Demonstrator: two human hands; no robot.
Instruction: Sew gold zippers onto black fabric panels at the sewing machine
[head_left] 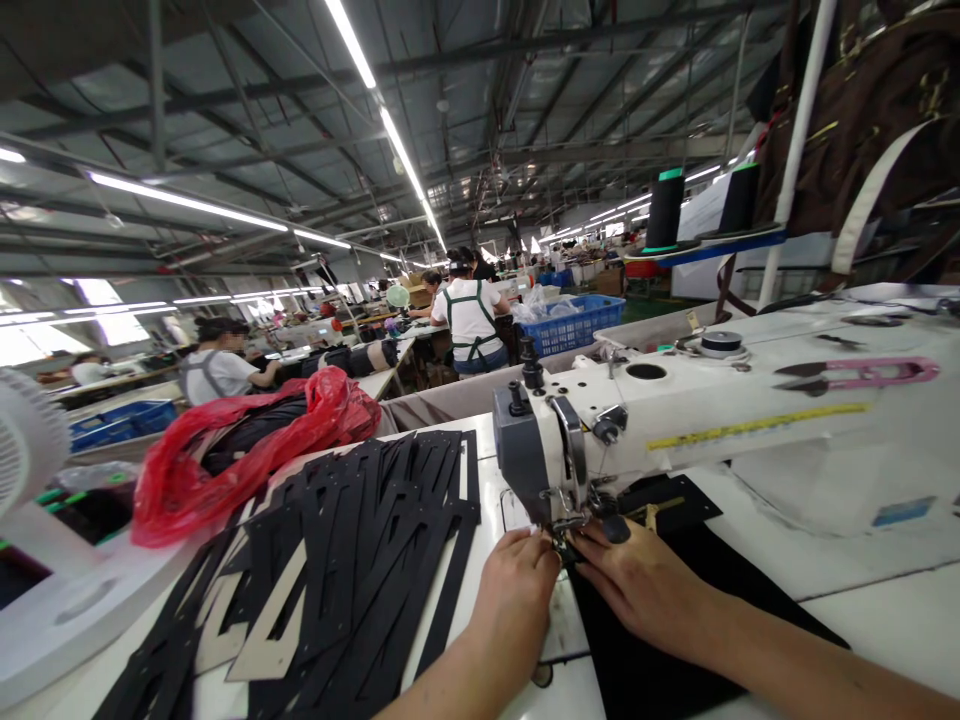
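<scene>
In the head view, my L hand (pixel 517 580) and R hand (pixel 637 575) are both up at the needle end of the sewing machine (pixel 540 460), approx. mid-table, with the near edge of the white table (pixel 885 610) towards me. L fingers are curled in, tips bunched nearly tog. just beside the presser foot; can't tell if they pinch anything, as the spot's small & dark. R fingers are slightly parted, lying on the black panel (pixel 637 670); tips are partly hidden by the machine, so can't tell if they grip or just press.

Panel lies flat-ish under my R hand, from the foot out twd the table's near edge, R of the needle. A brass-coloured fitting (pixel 652 515) sits behind my R knuckles. On the L part of the table: a heap of black strips (pixel 360 560), some showing beige backs, then the red plastic bag (pixel 180 460) & a white fan (pixel 30 570) by the L edge. Snips (pixel 840 380) lie on the machine arm.

Step in hand, I'd say: lining up the work at the needle. Next move prob. calls for both hands steady, panel flat, fingertips clear of the needle.
</scene>
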